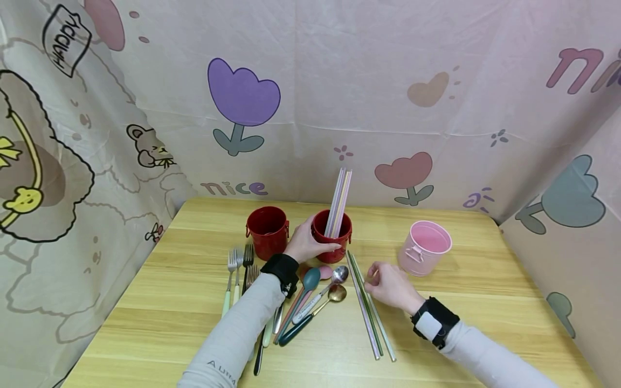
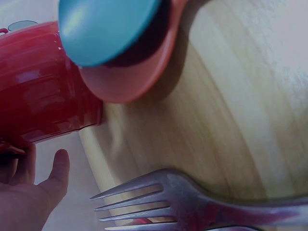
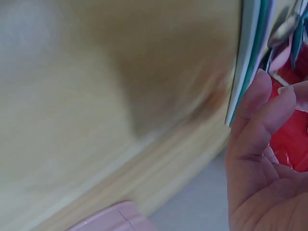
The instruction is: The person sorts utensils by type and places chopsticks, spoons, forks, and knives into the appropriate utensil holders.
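My left hand (image 1: pixel 314 242) grips a small red bucket (image 1: pixel 335 254) near its rim, thumb across the front. Several long, slim pale sticks (image 1: pixel 338 205) stand in that bucket, leaning right. My right hand (image 1: pixel 392 285) is just right of more long sticks (image 1: pixel 371 312), lilac, green and pale green, lying on the table. Its fingers are loosely bent beside the sticks, and nothing shows between them in the right wrist view. Below the left hand lie several spoons, among them a teal spoon (image 1: pixel 311 278) and a gold spoon (image 1: pixel 337 292). Forks (image 1: pixel 233 261) lie left of them, partly hidden by the left arm.
A second red bucket (image 1: pixel 268 234) stands left of the gripped one. A pink bucket (image 1: pixel 425 249) stands at the right, beyond the right hand. The wooden table (image 1: pixel 461 302) backs onto a printed cloth (image 1: pixel 320 97).
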`<act>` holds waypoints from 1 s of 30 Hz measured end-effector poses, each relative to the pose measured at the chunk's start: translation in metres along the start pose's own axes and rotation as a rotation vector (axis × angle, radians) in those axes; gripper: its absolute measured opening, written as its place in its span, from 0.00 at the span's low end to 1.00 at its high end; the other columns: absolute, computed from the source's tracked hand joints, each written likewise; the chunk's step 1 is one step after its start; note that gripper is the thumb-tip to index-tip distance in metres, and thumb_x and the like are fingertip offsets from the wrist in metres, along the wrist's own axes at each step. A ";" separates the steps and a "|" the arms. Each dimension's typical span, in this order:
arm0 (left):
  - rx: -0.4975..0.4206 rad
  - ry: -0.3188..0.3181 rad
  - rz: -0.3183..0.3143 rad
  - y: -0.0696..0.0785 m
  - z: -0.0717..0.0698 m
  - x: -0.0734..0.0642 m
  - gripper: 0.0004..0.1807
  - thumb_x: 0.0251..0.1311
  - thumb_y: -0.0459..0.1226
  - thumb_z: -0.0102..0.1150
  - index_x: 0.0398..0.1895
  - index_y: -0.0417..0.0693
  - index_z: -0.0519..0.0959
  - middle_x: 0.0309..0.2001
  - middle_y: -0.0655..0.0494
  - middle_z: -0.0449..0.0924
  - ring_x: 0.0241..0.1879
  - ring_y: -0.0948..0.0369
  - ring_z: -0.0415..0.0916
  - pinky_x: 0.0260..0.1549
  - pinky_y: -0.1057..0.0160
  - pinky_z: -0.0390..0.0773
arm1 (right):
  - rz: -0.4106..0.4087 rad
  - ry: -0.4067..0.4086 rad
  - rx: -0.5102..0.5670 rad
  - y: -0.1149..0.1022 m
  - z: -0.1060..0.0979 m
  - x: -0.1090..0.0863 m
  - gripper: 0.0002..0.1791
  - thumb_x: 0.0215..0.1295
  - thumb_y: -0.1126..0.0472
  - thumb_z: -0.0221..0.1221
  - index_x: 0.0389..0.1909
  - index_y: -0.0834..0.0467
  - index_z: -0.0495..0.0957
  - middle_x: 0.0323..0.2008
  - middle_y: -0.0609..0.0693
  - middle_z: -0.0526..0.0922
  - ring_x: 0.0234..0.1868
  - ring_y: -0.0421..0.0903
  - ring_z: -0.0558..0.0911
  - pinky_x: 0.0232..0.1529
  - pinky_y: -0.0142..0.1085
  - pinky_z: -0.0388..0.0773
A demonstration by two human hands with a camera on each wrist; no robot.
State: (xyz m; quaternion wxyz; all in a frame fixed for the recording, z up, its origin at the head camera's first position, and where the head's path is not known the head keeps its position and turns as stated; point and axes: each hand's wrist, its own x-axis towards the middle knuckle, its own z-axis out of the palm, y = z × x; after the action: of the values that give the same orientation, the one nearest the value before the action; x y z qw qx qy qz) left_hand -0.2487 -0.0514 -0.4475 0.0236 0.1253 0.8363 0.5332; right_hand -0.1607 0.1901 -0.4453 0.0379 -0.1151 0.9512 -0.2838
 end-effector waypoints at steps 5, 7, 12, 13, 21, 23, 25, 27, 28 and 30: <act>-0.002 0.003 0.002 0.000 0.000 0.000 0.46 0.50 0.43 0.78 0.72 0.57 0.65 0.67 0.54 0.75 0.66 0.52 0.73 0.65 0.47 0.75 | -0.001 -0.007 -0.003 0.001 0.005 -0.005 0.10 0.53 0.63 0.70 0.32 0.58 0.79 0.23 0.47 0.82 0.23 0.39 0.77 0.26 0.33 0.74; 0.000 0.004 -0.003 0.000 0.000 -0.001 0.45 0.50 0.43 0.78 0.72 0.57 0.65 0.67 0.54 0.75 0.66 0.52 0.72 0.65 0.47 0.76 | 0.003 -0.012 -0.010 0.001 0.007 -0.006 0.09 0.53 0.64 0.70 0.32 0.58 0.79 0.23 0.46 0.81 0.23 0.39 0.76 0.25 0.32 0.73; 0.002 0.003 -0.012 0.002 0.000 -0.001 0.45 0.50 0.42 0.78 0.71 0.57 0.65 0.67 0.54 0.75 0.67 0.52 0.72 0.66 0.47 0.75 | 0.023 -0.039 -0.016 0.001 0.010 -0.009 0.09 0.52 0.64 0.70 0.32 0.58 0.79 0.22 0.46 0.79 0.23 0.40 0.74 0.25 0.31 0.70; 0.003 0.003 -0.013 0.002 0.000 -0.002 0.45 0.50 0.42 0.78 0.71 0.57 0.65 0.67 0.54 0.75 0.67 0.52 0.72 0.66 0.47 0.75 | 0.030 -0.044 -0.017 0.001 0.010 -0.010 0.10 0.52 0.64 0.70 0.32 0.58 0.79 0.22 0.46 0.79 0.23 0.40 0.74 0.24 0.31 0.70; -0.002 0.001 -0.022 0.004 0.000 -0.002 0.45 0.50 0.42 0.78 0.71 0.57 0.65 0.67 0.55 0.75 0.68 0.53 0.71 0.66 0.48 0.74 | 0.048 -0.061 -0.036 0.002 0.014 -0.012 0.11 0.52 0.63 0.71 0.33 0.59 0.79 0.23 0.46 0.78 0.23 0.40 0.74 0.25 0.32 0.70; -0.002 0.000 -0.023 0.004 0.000 -0.002 0.45 0.50 0.42 0.78 0.71 0.58 0.65 0.67 0.55 0.75 0.68 0.53 0.71 0.67 0.48 0.74 | 0.048 -0.062 -0.039 0.003 0.015 -0.012 0.11 0.51 0.64 0.72 0.32 0.59 0.79 0.23 0.46 0.78 0.24 0.40 0.74 0.25 0.32 0.69; -0.005 -0.001 -0.026 0.003 0.000 -0.002 0.45 0.50 0.42 0.78 0.71 0.58 0.65 0.67 0.55 0.75 0.67 0.53 0.71 0.67 0.48 0.74 | 0.051 -0.066 -0.043 0.004 0.016 -0.012 0.11 0.52 0.64 0.72 0.32 0.59 0.80 0.22 0.46 0.78 0.23 0.40 0.74 0.24 0.31 0.69; -0.004 -0.003 -0.029 0.002 0.000 -0.001 0.45 0.49 0.42 0.79 0.71 0.58 0.65 0.67 0.55 0.75 0.67 0.53 0.72 0.67 0.48 0.74 | 0.053 -0.067 -0.050 0.003 0.016 -0.012 0.11 0.51 0.64 0.72 0.32 0.59 0.80 0.23 0.47 0.78 0.23 0.40 0.74 0.24 0.32 0.69; -0.004 -0.003 -0.030 0.002 0.000 -0.001 0.45 0.49 0.43 0.79 0.71 0.58 0.65 0.67 0.55 0.75 0.67 0.53 0.72 0.67 0.48 0.74 | 0.055 -0.067 -0.054 0.003 0.016 -0.011 0.11 0.51 0.64 0.72 0.32 0.59 0.80 0.23 0.47 0.78 0.23 0.41 0.74 0.24 0.32 0.69; -0.006 -0.005 -0.030 0.002 0.000 -0.001 0.46 0.49 0.43 0.79 0.72 0.57 0.65 0.68 0.55 0.75 0.67 0.53 0.71 0.66 0.47 0.74 | 0.058 -0.066 -0.060 0.002 0.016 -0.011 0.10 0.51 0.64 0.72 0.30 0.59 0.79 0.23 0.48 0.79 0.23 0.41 0.74 0.24 0.32 0.69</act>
State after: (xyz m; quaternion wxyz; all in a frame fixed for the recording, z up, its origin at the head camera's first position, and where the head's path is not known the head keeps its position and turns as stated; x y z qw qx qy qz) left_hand -0.2476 -0.0508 -0.4459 0.0340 0.1139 0.8363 0.5352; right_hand -0.1480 0.1857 -0.4591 0.0740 -0.0980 0.9605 -0.2499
